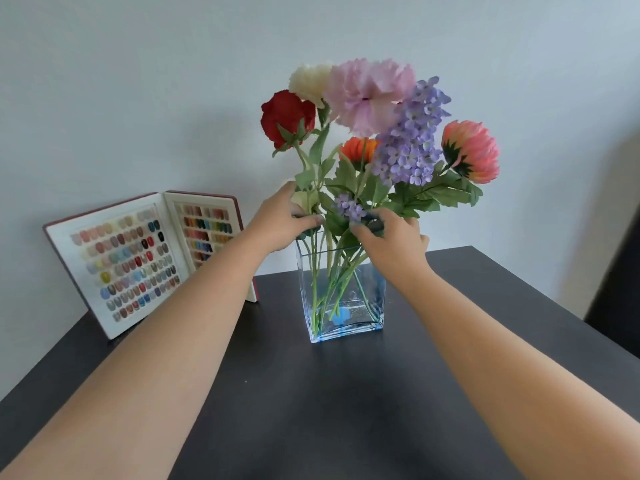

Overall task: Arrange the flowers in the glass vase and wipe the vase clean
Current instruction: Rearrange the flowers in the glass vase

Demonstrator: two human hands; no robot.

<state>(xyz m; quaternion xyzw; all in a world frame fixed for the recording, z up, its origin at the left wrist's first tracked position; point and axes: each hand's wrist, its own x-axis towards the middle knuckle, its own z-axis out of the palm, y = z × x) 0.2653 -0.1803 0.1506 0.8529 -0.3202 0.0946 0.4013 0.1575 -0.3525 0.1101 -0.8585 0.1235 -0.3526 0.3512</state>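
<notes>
Flowers (374, 133) stand in the glass vase (343, 299) at frame centre on the dark tabletop (311, 393) — my left hand (280, 220) has its grip closed around stems at the rim, my right hand (391, 237) pinches stems beside it. An open colour-swatch book (138, 258) leans at the left.

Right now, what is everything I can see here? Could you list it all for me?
glass vase: one, clear with a blue tint, upright at the table's middle.
flowers: a mixed bunch, red, cream, pink, purple, orange and coral, stems standing in the vase.
swatch book: one, red cover, white pages of coloured chips, open and propped against the wall at left.
table: one, dark, filling the foreground.
wall: pale grey, behind.
left hand: at the stems above the vase rim.
right hand: likewise, on the right.
</notes>
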